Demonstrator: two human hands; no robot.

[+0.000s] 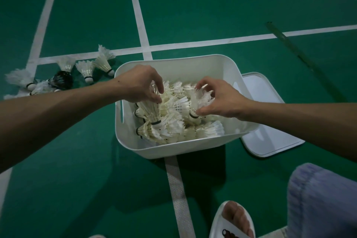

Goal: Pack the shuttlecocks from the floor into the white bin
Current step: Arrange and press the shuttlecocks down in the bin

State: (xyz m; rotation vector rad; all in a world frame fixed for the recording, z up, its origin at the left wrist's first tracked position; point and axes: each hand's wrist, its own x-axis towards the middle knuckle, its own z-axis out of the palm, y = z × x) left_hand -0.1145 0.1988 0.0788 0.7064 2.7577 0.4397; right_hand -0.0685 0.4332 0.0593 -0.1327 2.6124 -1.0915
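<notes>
The white bin (pixel 173 149) stands on the green court floor in the middle of the head view, holding a heap of several white shuttlecocks (pixel 173 123). My left hand (pixel 141 85) reaches over the bin's left side, its curled fingers holding a shuttlecock (pixel 151 112) by the feathers, cork down. My right hand (pixel 216 100) is over the bin's right half, fingers and thumb curled round another shuttlecock (pixel 201 100). Several more shuttlecocks (pixel 86 69) lie on the floor left of the bin, one of them black (pixel 61 79).
The bin's white lid (pixel 270 141) lies flat on the floor against the bin's right side. White court lines (pixel 139 25) cross under and behind the bin. My knee in light trousers (pixel 320 199) and my foot in a white slide (pixel 233 222) are at the bottom right.
</notes>
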